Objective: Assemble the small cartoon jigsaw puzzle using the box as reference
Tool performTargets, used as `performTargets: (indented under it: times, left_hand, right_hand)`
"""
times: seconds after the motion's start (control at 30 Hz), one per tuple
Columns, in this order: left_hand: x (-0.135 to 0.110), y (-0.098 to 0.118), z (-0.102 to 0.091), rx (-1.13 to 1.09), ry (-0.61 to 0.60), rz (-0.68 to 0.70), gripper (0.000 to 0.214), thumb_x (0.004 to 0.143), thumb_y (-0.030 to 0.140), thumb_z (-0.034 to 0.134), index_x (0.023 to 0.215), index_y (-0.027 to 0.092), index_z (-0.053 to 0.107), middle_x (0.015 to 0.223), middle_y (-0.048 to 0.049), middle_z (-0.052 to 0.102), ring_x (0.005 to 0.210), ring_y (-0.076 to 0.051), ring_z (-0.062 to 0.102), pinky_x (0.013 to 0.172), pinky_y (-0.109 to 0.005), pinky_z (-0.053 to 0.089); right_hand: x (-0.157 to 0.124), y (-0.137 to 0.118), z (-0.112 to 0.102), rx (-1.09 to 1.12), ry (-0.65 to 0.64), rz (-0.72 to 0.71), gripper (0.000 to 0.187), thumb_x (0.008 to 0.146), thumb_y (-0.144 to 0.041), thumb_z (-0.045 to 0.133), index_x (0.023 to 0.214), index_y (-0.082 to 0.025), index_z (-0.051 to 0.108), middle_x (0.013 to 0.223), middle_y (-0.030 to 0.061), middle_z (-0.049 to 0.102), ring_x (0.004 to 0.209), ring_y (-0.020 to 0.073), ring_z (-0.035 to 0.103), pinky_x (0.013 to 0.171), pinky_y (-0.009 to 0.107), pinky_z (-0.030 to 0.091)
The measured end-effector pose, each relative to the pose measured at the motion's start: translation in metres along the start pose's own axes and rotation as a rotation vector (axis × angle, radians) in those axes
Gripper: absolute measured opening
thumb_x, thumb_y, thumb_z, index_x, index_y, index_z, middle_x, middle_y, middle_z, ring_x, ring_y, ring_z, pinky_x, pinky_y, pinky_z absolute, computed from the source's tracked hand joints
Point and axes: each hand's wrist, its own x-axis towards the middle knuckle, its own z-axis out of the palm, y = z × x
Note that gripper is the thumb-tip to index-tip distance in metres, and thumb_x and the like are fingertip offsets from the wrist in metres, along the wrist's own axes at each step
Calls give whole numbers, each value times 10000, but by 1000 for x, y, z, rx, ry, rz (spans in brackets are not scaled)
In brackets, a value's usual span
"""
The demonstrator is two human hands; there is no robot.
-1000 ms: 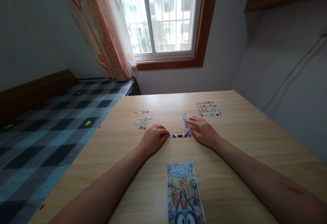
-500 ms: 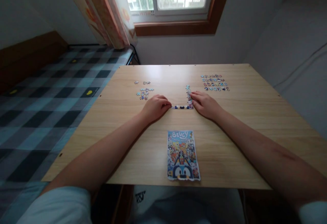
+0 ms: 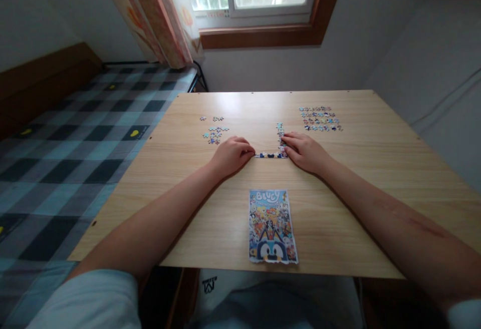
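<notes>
Left of centre, loose puzzle pieces [image 3: 215,135] lie on the table [image 3: 330,239]. The left hand [image 3: 233,153], fingers bunched, meets the left end of the L-shaped puzzle strip [image 3: 271,155] at frame centre; whether it grips a piece cannot be told. The picture sheet [image 3: 273,226] lies at lower centre. The right hand [image 3: 305,151], well apart from the left, rests with fingers extended against the strip's upright side. Piece rows [image 3: 320,119] occupy upper right of centre.

Table [image 3: 225,229] with puzzle pieces [image 3: 271,155], leaflet [image 3: 272,226]
</notes>
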Motion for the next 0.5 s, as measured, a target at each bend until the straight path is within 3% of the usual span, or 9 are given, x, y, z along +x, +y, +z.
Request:
performTargets:
  times: [0.5]
  left_hand:
    - [-5,7,-6,-3,-4,40,204,953,259,599,866,201,774,927,-68,746,909,-205,644,897,-382,510]
  right_hand:
    - [0,-3,2,14,44,-26,398,958,-295,500,1262,-148,710,1320,161,672,1265,326,595,1124,524,452]
